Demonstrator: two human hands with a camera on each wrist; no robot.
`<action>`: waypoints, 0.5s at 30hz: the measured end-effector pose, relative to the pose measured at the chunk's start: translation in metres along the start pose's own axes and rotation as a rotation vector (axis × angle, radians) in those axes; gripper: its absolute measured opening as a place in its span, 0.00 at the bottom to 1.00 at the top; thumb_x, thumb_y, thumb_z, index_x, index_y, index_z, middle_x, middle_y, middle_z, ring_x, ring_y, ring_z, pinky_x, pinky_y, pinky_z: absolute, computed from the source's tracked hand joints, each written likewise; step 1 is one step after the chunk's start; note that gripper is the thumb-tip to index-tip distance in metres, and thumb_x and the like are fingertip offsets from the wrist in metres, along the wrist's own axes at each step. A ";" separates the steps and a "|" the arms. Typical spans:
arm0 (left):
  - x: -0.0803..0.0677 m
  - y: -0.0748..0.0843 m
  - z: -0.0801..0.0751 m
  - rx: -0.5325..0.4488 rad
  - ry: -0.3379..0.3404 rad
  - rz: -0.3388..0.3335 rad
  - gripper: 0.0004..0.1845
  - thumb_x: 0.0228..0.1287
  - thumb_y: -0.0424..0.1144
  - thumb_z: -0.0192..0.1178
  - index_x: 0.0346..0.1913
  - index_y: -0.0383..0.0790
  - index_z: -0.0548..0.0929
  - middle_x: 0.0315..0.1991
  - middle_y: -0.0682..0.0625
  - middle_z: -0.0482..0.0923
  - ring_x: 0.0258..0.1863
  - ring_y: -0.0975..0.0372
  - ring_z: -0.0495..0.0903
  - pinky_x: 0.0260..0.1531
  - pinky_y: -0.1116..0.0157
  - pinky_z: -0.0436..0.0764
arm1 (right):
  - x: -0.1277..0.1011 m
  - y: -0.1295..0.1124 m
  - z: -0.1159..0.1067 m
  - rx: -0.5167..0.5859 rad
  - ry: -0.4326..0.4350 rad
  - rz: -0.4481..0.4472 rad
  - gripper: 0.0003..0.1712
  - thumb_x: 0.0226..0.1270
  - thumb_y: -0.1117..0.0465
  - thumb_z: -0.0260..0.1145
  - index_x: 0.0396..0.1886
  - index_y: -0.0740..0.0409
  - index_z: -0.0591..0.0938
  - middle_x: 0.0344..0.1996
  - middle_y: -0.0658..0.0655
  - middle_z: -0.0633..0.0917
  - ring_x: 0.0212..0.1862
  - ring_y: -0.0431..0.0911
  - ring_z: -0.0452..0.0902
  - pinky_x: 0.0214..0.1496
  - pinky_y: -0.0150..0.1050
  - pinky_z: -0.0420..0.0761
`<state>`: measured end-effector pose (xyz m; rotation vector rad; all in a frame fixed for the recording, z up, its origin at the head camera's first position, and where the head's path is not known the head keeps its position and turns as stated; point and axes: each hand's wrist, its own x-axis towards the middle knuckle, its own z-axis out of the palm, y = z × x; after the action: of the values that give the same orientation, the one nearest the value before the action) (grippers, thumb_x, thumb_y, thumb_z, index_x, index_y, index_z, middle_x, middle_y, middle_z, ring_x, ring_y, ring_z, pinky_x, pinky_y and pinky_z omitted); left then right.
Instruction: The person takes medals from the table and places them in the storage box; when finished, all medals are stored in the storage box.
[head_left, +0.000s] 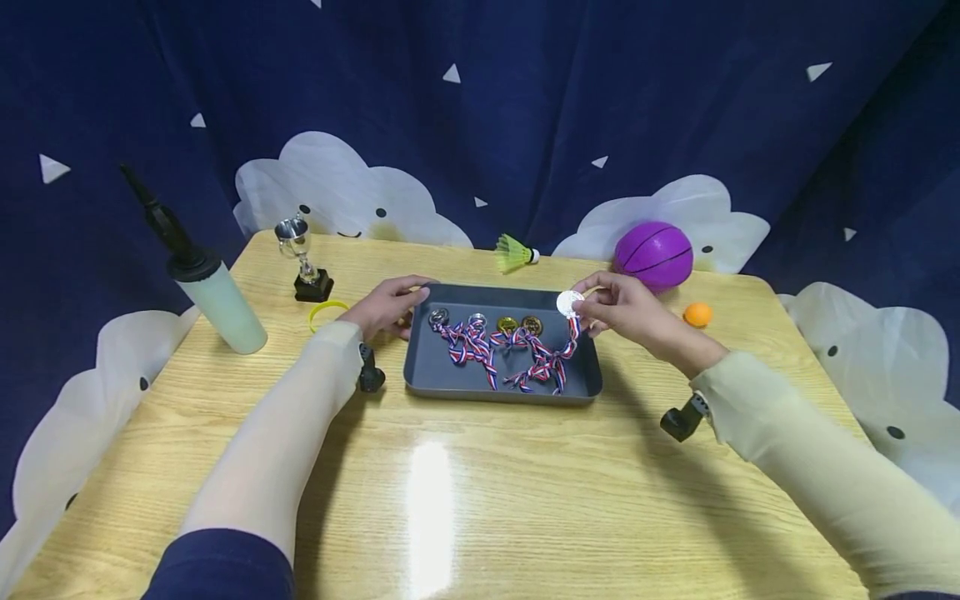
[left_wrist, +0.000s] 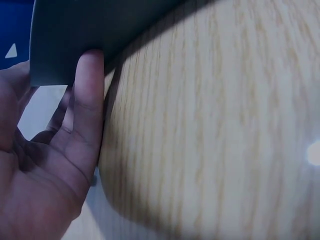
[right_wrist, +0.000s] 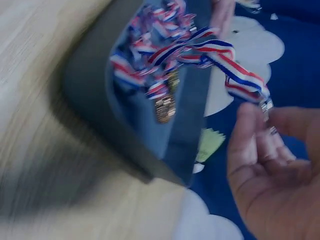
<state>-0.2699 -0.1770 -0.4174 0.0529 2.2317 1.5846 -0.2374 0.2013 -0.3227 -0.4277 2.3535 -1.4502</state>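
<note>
Your right hand point(head_left: 626, 312) pinches a silver medal point(head_left: 569, 303) between thumb and fingertips, holding it just above the far right corner of the dark grey tray point(head_left: 450, 379); its red, white and blue ribbon point(head_left: 558, 354) trails down into the tray, where it lies bunched with the other ribbons. In the right wrist view your fingers point(right_wrist: 260, 145) curl around the medal's clasp end, with the striped ribbon point(right_wrist: 235, 70) running from them back to the tray point(right_wrist: 90, 80). Your left hand point(head_left: 386, 304) rests at the tray's far left corner, fingers straight, with the thumb point(left_wrist: 87, 100) pressed against the tray's edge point(left_wrist: 75, 35) in the left wrist view. Four more medals point(head_left: 483, 322) sit in a row along the tray's far side, two silver and two gold. On the wooden desk point(head_left: 480, 483) stand a small trophy point(head_left: 303, 262) and a ball pump point(head_left: 198, 271) to the left, with a yellow wristband point(head_left: 324, 312) beside your left hand. A green shuttlecock point(head_left: 513, 252), a purple ball point(head_left: 654, 254) and an orange ball point(head_left: 697, 314) lie along the far edge and right.
</note>
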 end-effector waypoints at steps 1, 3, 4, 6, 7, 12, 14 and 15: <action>0.000 0.000 0.000 -0.002 0.004 -0.004 0.24 0.86 0.48 0.45 0.79 0.55 0.69 0.56 0.41 0.75 0.32 0.60 0.77 0.29 0.65 0.86 | 0.003 0.005 0.001 -0.023 0.009 0.021 0.17 0.77 0.71 0.61 0.60 0.76 0.71 0.28 0.45 0.85 0.31 0.35 0.83 0.39 0.33 0.89; 0.001 -0.001 -0.001 0.001 0.010 -0.009 0.24 0.86 0.48 0.45 0.79 0.56 0.69 0.56 0.41 0.75 0.32 0.60 0.77 0.29 0.65 0.86 | 0.010 0.013 0.003 -0.072 0.027 0.044 0.18 0.75 0.72 0.61 0.60 0.78 0.71 0.29 0.48 0.84 0.30 0.35 0.82 0.38 0.32 0.89; 0.001 -0.001 -0.002 -0.001 0.014 -0.013 0.24 0.86 0.49 0.46 0.79 0.56 0.69 0.56 0.41 0.76 0.32 0.60 0.77 0.29 0.65 0.86 | 0.013 0.016 0.004 -0.097 0.034 0.048 0.18 0.74 0.73 0.61 0.59 0.79 0.72 0.30 0.50 0.83 0.31 0.35 0.81 0.39 0.32 0.90; 0.001 -0.001 -0.002 0.000 0.013 -0.010 0.24 0.86 0.49 0.45 0.79 0.56 0.69 0.56 0.41 0.76 0.33 0.60 0.77 0.30 0.65 0.86 | 0.019 0.020 0.007 -0.150 0.045 0.050 0.17 0.72 0.75 0.62 0.57 0.80 0.73 0.32 0.55 0.82 0.31 0.36 0.82 0.39 0.32 0.91; 0.001 -0.001 -0.001 0.001 0.012 -0.010 0.24 0.86 0.49 0.45 0.79 0.56 0.69 0.56 0.41 0.76 0.33 0.60 0.77 0.30 0.65 0.86 | 0.022 0.022 0.009 -0.187 0.049 0.047 0.16 0.71 0.76 0.63 0.55 0.80 0.74 0.33 0.57 0.82 0.31 0.36 0.82 0.39 0.33 0.91; 0.002 -0.001 0.000 0.002 0.008 -0.013 0.24 0.86 0.48 0.45 0.79 0.56 0.69 0.54 0.41 0.77 0.33 0.60 0.78 0.30 0.65 0.86 | 0.033 0.025 0.019 -0.390 0.029 0.051 0.13 0.70 0.75 0.65 0.50 0.79 0.77 0.35 0.67 0.84 0.29 0.41 0.85 0.35 0.35 0.91; 0.001 0.000 0.001 0.001 0.011 -0.018 0.24 0.86 0.48 0.45 0.79 0.56 0.69 0.54 0.41 0.77 0.33 0.59 0.78 0.30 0.65 0.86 | 0.037 0.025 0.024 -0.453 0.014 0.058 0.11 0.70 0.75 0.65 0.48 0.78 0.78 0.36 0.69 0.86 0.28 0.42 0.86 0.34 0.34 0.90; 0.000 0.001 0.001 -0.001 0.011 -0.020 0.24 0.86 0.48 0.45 0.79 0.56 0.69 0.54 0.41 0.77 0.33 0.59 0.78 0.30 0.65 0.86 | 0.039 0.025 0.026 -0.479 0.011 0.058 0.10 0.69 0.75 0.65 0.47 0.77 0.79 0.37 0.70 0.86 0.28 0.43 0.87 0.33 0.34 0.90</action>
<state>-0.2700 -0.1758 -0.4169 0.0222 2.2332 1.5791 -0.2630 0.1751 -0.3609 -0.4633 2.6894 -0.8519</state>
